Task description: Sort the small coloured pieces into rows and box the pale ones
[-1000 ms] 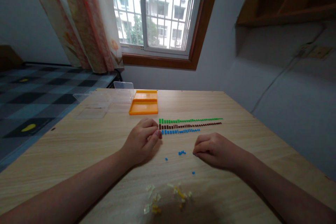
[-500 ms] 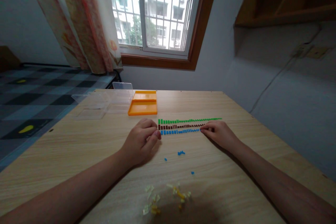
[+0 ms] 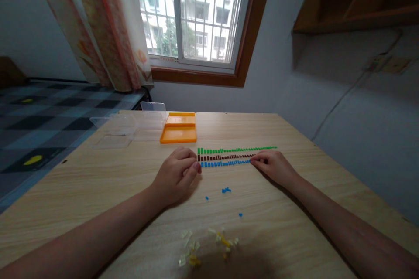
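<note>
Small flat pieces lie in three long rows: a green row (image 3: 229,150), a dark brown row (image 3: 225,157) and a blue row (image 3: 225,164). My left hand (image 3: 178,174) rests on the table at the rows' left end, its fingers curled and the thumb beside the blue row; nothing shows in it. At the blue row's right end, my right hand (image 3: 273,166) has thumb and fingertips pinched together. Whatever is between them is too small to make out. Nearer to me lie loose blue pieces (image 3: 226,190), with single ones (image 3: 207,198) (image 3: 240,215) apart.
Clear and yellow pieces (image 3: 190,248) are scattered at the near edge of the wooden table (image 3: 140,231). Behind my left hand stand an orange two-part tray (image 3: 178,141) and open clear plastic boxes (image 3: 114,139). A bed (image 3: 49,130) adjoins the left; a shelf (image 3: 356,24) hangs right.
Hardly anything differs. Both hands keep their places at the ends of the rows, and the view shifts very slightly.
</note>
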